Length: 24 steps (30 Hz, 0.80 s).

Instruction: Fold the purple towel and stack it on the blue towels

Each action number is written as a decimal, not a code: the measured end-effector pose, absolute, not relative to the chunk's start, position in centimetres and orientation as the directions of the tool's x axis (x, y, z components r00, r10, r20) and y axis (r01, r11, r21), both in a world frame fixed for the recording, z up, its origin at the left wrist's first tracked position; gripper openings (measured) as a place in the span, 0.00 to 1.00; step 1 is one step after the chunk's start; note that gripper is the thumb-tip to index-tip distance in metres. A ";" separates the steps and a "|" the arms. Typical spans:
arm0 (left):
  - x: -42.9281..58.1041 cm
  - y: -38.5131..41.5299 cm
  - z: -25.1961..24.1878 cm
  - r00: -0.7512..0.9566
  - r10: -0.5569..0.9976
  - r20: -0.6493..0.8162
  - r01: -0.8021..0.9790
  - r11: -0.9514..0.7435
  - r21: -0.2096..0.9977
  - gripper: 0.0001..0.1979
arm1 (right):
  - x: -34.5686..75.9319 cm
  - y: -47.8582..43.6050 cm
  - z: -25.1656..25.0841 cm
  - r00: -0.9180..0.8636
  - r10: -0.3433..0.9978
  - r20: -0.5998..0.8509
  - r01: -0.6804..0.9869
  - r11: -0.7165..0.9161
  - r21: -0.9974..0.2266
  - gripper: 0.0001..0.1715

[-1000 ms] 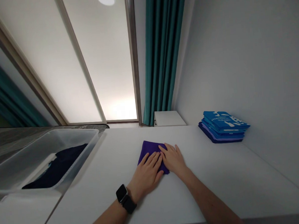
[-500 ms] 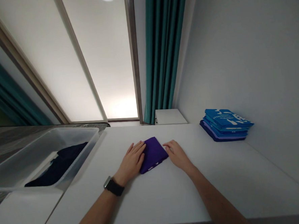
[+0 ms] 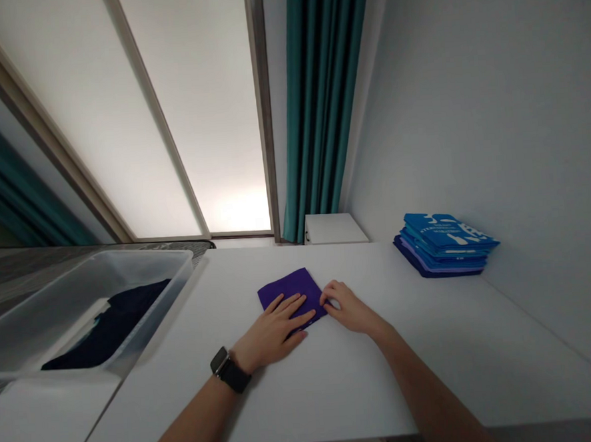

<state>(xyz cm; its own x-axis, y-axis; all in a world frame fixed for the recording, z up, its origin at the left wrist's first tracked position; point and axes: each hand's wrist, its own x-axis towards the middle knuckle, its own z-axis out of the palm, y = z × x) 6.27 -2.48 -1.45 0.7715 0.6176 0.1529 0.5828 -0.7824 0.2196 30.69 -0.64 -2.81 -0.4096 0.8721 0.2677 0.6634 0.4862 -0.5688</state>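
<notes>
A small folded purple cloth [image 3: 290, 286] lies on the white table [image 3: 335, 378] in front of me. My left hand [image 3: 275, 329], with a black watch on its wrist, rests flat on the near half of the cloth, fingers spread. My right hand [image 3: 348, 306] sits at the cloth's right edge, and its curled fingers pinch that edge.
A stack of folded blue and purple cloths [image 3: 444, 245] stands at the back right against the wall. To the left, a clear plastic bin [image 3: 41, 316] holds dark clothing [image 3: 111, 319]. A small white cabinet [image 3: 333, 229] and teal curtains [image 3: 318, 106] lie beyond the table.
The cloth has been turned so its long side runs across. My left hand moved from the cloth's left side onto its top. My right hand closed in on the right edge.
</notes>
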 end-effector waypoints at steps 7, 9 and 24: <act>3.6 -0.2 -1.0 0.402 0.850 0.341 0.824 -0.498 0.270 0.20 | 30.5 -0.6 -2.5 -0.409 0.883 0.229 0.677 0.462 -0.572 0.13; 2.6 0.6 -1.1 0.277 0.912 0.303 0.888 -0.364 0.281 0.19 | 30.4 -0.5 -2.7 -0.400 0.890 0.219 0.690 0.450 -0.568 0.14; 5.8 -2.4 0.5 0.521 0.853 -0.033 0.756 -0.443 0.482 0.13 | 30.1 -1.4 -1.7 -0.139 0.904 0.404 0.932 0.257 -0.256 0.12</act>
<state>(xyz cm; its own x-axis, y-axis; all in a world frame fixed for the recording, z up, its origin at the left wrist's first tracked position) 5.80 -2.45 0.51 0.5212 0.8528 -0.0329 0.7557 -0.4432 0.4821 30.09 -1.41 -1.73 -0.1387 0.9043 0.4038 0.9317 0.2573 -0.2562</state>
